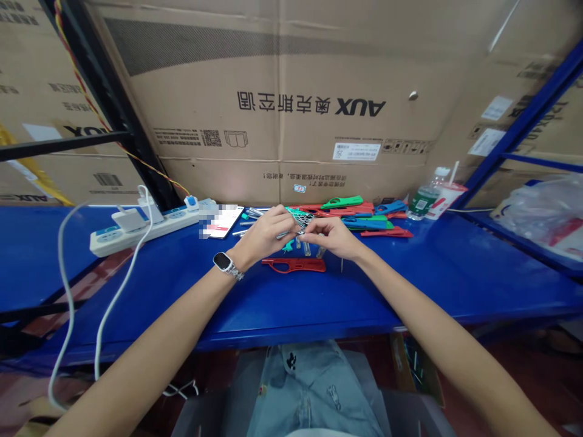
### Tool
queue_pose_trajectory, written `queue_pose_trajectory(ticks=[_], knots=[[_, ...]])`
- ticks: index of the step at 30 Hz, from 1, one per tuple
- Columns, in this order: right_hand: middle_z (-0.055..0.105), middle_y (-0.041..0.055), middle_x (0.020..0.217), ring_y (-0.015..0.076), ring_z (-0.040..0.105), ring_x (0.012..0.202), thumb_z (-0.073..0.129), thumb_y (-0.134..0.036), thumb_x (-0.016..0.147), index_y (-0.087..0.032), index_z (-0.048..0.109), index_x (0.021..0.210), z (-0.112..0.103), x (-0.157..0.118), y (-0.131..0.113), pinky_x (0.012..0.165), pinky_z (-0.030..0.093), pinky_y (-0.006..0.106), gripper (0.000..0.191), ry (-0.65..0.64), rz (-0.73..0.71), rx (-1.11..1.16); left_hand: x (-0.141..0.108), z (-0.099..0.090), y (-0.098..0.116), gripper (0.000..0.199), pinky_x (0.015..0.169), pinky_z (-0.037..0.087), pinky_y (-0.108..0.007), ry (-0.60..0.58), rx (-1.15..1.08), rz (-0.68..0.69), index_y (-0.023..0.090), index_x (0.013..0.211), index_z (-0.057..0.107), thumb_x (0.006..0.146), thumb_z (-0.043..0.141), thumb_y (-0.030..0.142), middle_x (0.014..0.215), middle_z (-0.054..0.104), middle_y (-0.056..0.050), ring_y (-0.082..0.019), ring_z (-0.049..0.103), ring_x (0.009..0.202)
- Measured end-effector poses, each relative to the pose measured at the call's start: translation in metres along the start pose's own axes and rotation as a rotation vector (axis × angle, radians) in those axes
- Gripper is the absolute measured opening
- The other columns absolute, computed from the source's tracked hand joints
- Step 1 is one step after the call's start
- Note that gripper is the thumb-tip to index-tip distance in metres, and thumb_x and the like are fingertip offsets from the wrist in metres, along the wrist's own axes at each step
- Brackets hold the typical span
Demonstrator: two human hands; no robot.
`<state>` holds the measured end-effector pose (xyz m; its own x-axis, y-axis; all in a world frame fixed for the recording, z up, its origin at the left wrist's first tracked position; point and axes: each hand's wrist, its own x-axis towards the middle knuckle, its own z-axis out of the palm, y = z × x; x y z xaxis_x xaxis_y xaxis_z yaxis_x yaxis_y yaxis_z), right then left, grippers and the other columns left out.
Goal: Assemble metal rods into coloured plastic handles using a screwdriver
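My left hand [271,230] and my right hand [334,238] meet above the middle of the table, fingertips almost touching. Both are closed in a pinch around small, shiny parts too small to name. Just below them on the table lies a red plastic lighter shell [300,265] with a trigger loop. Behind my fingers is a heap of teal parts with thin wires [300,213]. Several small clear tubes [306,249] lie under the hands, partly hidden. Metal rods [257,212] stick out behind my left hand.
Red, green and blue shells, among them a green one [342,201], are piled behind my right hand. A bottle [423,200] and a cup [444,200] stand right of them. Left are a phone [226,221] and a power strip [107,243] with cables. Cardboard [273,152] walls the back.
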<state>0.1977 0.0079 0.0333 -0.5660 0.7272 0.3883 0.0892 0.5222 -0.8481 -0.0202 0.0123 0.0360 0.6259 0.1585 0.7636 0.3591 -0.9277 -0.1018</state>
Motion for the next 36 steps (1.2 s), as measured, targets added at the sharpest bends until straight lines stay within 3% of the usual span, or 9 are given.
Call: queue_pose_trajectory(ticks=[8, 13, 18, 22, 25, 28, 31, 34, 36], knots=[[0.045, -0.0084, 0.053, 0.0059, 0.03, 0.048, 0.084, -0.048, 0.075, -0.019, 0.057, 0.067, -0.001, 0.0, 0.003, 0.047, 0.019, 0.023, 0.04, -0.107, 0.182, 0.31, 0.0, 0.002, 0.004, 0.024, 0.071, 0.048, -0.032, 0.063, 0.154, 0.139, 0.02, 0.078, 0.056, 0.101, 0.055, 0.014, 0.085, 0.071, -0.004, -0.018, 0.055, 0.08], [0.06, -0.0025, 0.067, 0.0088, 0.048, 0.06, 0.087, -0.047, 0.069, -0.019, 0.055, 0.065, -0.003, 0.001, 0.005, 0.054, 0.033, 0.023, 0.044, -0.116, 0.275, 0.45, -0.001, 0.003, 0.004, 0.015, 0.072, 0.052, -0.032, 0.062, 0.165, 0.176, 0.019, 0.089, 0.061, 0.102, 0.053, 0.014, 0.092, 0.072, -0.006, -0.017, 0.058, 0.081], [0.056, -0.0032, 0.06, 0.008, 0.041, 0.053, 0.083, -0.057, 0.071, -0.018, 0.061, 0.064, -0.006, 0.005, 0.006, 0.052, 0.03, 0.024, 0.046, -0.039, 0.236, 0.29, 0.001, 0.002, 0.006, 0.01, 0.074, 0.054, -0.031, 0.009, 0.049, 0.023, 0.017, 0.101, 0.063, 0.103, 0.054, 0.02, 0.091, 0.071, -0.007, -0.018, 0.064, 0.084], [0.044, -0.0055, 0.045, 0.0079, 0.035, 0.044, 0.07, -0.07, 0.078, -0.017, 0.064, 0.061, 0.0, 0.007, 0.009, 0.048, 0.028, 0.025, 0.056, 0.107, 0.117, 0.051, -0.001, 0.002, 0.008, 0.022, 0.08, 0.055, -0.031, 0.005, -0.063, -0.161, 0.019, 0.124, 0.06, 0.104, 0.054, 0.024, 0.103, 0.073, -0.008, -0.017, 0.069, 0.092], [0.046, -0.005, 0.046, 0.0079, 0.035, 0.044, 0.064, -0.074, 0.081, -0.017, 0.065, 0.062, 0.005, 0.007, 0.009, 0.047, 0.031, 0.025, 0.06, 0.118, 0.082, -0.009, -0.002, 0.002, 0.007, 0.02, 0.084, 0.055, -0.032, -0.042, -0.116, -0.215, 0.021, 0.121, 0.063, 0.105, 0.052, 0.025, 0.108, 0.074, -0.008, -0.018, 0.07, 0.096], [0.058, -0.0023, 0.057, 0.0101, 0.05, 0.052, 0.068, -0.07, 0.081, -0.018, 0.064, 0.069, 0.005, 0.006, 0.01, 0.055, 0.041, 0.026, 0.053, 0.117, 0.058, 0.032, -0.003, 0.002, 0.003, 0.016, 0.074, 0.053, -0.028, -0.045, -0.134, -0.279, 0.02, 0.113, 0.065, 0.104, 0.054, 0.028, 0.098, 0.074, -0.006, -0.016, 0.069, 0.082], [0.067, -0.0002, 0.074, 0.0153, 0.066, 0.069, 0.077, -0.059, 0.078, -0.019, 0.064, 0.089, 0.001, 0.004, 0.013, 0.071, 0.052, 0.031, 0.043, 0.089, 0.065, 0.152, -0.003, -0.001, 0.0, 0.012, 0.064, 0.047, -0.025, -0.044, -0.132, -0.345, 0.019, 0.107, 0.063, 0.103, 0.056, 0.028, 0.085, 0.071, -0.002, -0.013, 0.062, 0.067], [0.069, 0.0018, 0.096, 0.0163, 0.068, 0.081, 0.088, -0.041, 0.068, -0.022, 0.059, 0.111, 0.0, 0.002, 0.018, 0.077, 0.055, 0.033, 0.055, 0.093, 0.111, 0.174, -0.002, -0.006, -0.001, 0.01, 0.059, 0.042, -0.023, -0.03, -0.126, -0.403, 0.019, 0.102, 0.062, 0.102, 0.057, 0.028, 0.076, 0.067, 0.001, -0.012, 0.058, 0.061], [0.067, 0.0026, 0.103, 0.0147, 0.067, 0.08, 0.09, -0.035, 0.064, -0.022, 0.057, 0.111, 0.003, 0.0, 0.021, 0.075, 0.056, 0.032, 0.059, 0.106, 0.14, 0.126, -0.001, -0.01, 0.0, 0.01, 0.058, 0.04, -0.023, -0.016, -0.122, -0.433, 0.019, 0.1, 0.061, 0.101, 0.058, 0.028, 0.072, 0.064, 0.002, -0.011, 0.055, 0.059]])
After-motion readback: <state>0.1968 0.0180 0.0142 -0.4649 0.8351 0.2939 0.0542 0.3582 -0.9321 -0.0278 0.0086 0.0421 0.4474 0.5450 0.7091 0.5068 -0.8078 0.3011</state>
